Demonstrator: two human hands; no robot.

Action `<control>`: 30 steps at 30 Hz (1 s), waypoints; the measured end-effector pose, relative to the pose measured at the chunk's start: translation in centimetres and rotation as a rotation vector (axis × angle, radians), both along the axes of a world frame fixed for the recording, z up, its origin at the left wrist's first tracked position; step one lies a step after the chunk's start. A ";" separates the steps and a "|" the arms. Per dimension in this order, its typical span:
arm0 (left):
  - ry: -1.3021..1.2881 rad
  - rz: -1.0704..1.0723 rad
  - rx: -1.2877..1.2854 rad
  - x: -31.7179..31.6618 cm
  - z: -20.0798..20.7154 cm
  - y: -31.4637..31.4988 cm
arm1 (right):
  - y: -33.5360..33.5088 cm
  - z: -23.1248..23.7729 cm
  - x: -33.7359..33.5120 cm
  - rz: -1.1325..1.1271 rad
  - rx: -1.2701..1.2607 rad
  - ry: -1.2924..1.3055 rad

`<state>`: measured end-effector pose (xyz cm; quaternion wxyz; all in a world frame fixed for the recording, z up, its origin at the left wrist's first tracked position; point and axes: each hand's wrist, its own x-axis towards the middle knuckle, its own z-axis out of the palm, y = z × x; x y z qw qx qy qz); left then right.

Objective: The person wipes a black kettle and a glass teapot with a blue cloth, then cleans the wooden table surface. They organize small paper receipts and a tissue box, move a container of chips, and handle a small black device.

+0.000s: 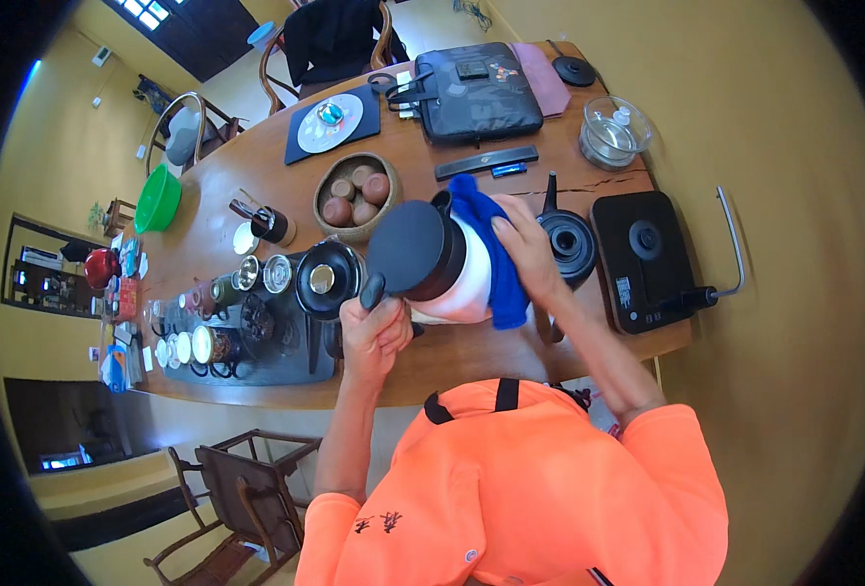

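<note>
A white thermal jug (469,283) with a black lid and spout is held up in front of me, tilted on its side over the near edge of the table. My left hand (374,339) is closed around its black handle. With my right hand (530,256) I press a dark blue cloth (504,293) against the jug's white body, fingers bent over the cloth. Just beyond the right hand sits a dark teapot (571,244) with a side handle. To the left of the jug is a round black vessel (327,280) with a pale knob on its lid.
On the right stand a black electric hob (640,259) with a metal spout and a glass bowl (610,137). A basket (362,223) of brown cups sits behind the jug. Leftward, a dark tea tray (296,361) carries several cups. A laptop bag (478,93) lies at the back; a wooden chair (247,488) stands lower left.
</note>
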<state>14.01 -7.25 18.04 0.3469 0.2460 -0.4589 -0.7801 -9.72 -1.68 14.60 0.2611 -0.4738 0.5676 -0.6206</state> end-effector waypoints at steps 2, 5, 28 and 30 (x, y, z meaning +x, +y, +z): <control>-0.041 0.054 0.063 -1.3 0.5 0.6 | 1.4 -1.1 2.3 -0.320 -0.032 0.229; -0.005 0.158 0.148 -4.1 0.1 2.0 | 3.7 -0.8 7.1 -0.421 -0.082 0.479; -0.148 0.296 0.151 -3.6 -8.4 1.1 | 17.1 -2.2 2.1 -0.243 0.331 -0.720; -0.181 0.308 0.157 -4.0 -10.3 1.2 | 17.9 -1.0 1.6 -0.282 0.324 -0.717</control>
